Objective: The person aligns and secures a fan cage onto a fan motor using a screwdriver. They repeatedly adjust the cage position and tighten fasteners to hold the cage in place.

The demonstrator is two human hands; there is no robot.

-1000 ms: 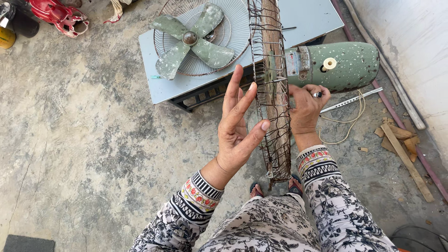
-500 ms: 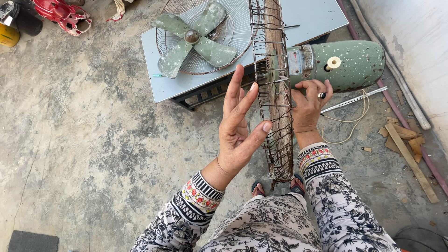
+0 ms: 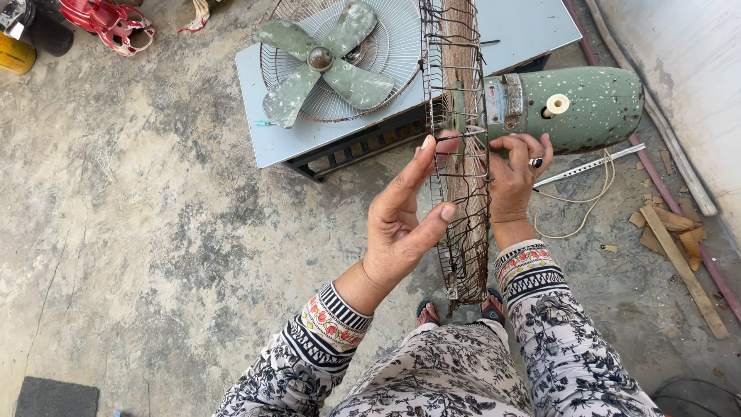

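Concrete floor (image 3: 139, 232), grey and stained, spreads under everything, with a pale wall (image 3: 679, 69) running along the far right. Beyond the hands stands one low grey table (image 3: 270, 131), carrying one round wire guard (image 3: 386, 46) with one green four-bladed fan rotor (image 3: 324, 66) lying on it. To the right of the hands lies one speckled green motor housing (image 3: 587, 104), its near end partly hidden behind the rusty wire fan guard (image 3: 461, 154), which is held on edge between the two hands and is cut off at the top of the view. The left hand (image 3: 401, 224) is open, fingers stretched up, with fingertips and thumb just touching the wires rather than clasping them. The right hand (image 3: 515, 177), on the guard's far side, has its grip closed around the wires; a dark ring shows on one finger. Right of that hand lie scraps of wood (image 3: 679, 247), one white cord (image 3: 575, 224) and one thin metal rod (image 3: 590, 164). Far left of the hands, one red object (image 3: 104, 23) and one yellow can (image 3: 15, 54) are cropped by the frame. Two sandalled feet (image 3: 459, 311) peek out below the guard.
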